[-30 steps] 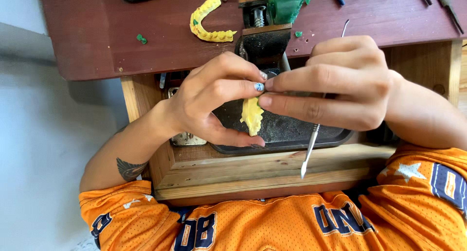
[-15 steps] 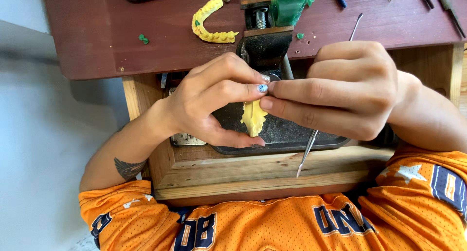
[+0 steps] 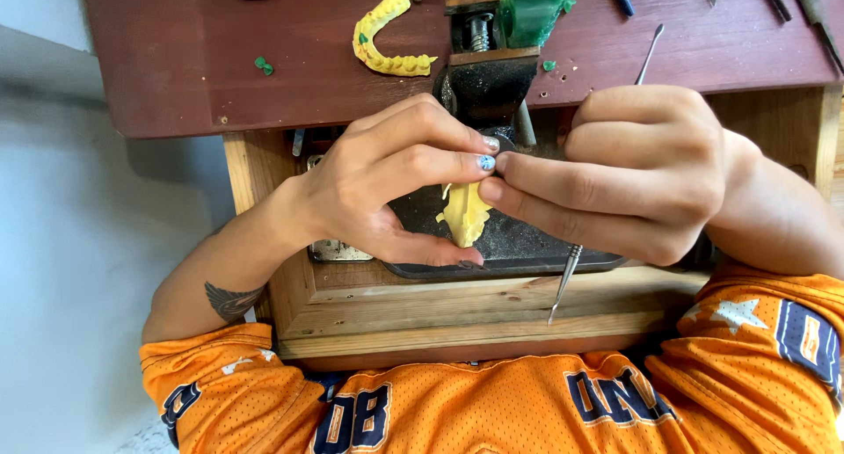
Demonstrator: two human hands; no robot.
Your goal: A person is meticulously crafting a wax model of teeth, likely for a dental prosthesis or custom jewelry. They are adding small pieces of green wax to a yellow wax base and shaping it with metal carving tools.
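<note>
A: Two hands work over the open drawer. The left hand (image 3: 387,186) pinches a small yellow wax piece (image 3: 464,215) between thumb and fingertips; the piece hangs just above the dark tray (image 3: 527,247), at centre.

B: And the right hand (image 3: 629,173)?

A: Closed around a thin metal carving tool (image 3: 564,278), fingertips also touching the top of the wax piece. The tool's tip points near, towards the drawer's wooden front edge (image 3: 440,318).

B: Step in hand?

A: Judged as trimming or shaping. A next move calls for a steady pinch and fine tip control.

B: Labels farther out?

A: No packages or signs visible. On the red-brown bench top (image 3: 176,58): a yellow arch-shaped dental cast (image 3: 387,45) left of a small vise (image 3: 488,72), a green wax block (image 3: 527,14) behind it, green crumbs (image 3: 262,65) far left.
</note>
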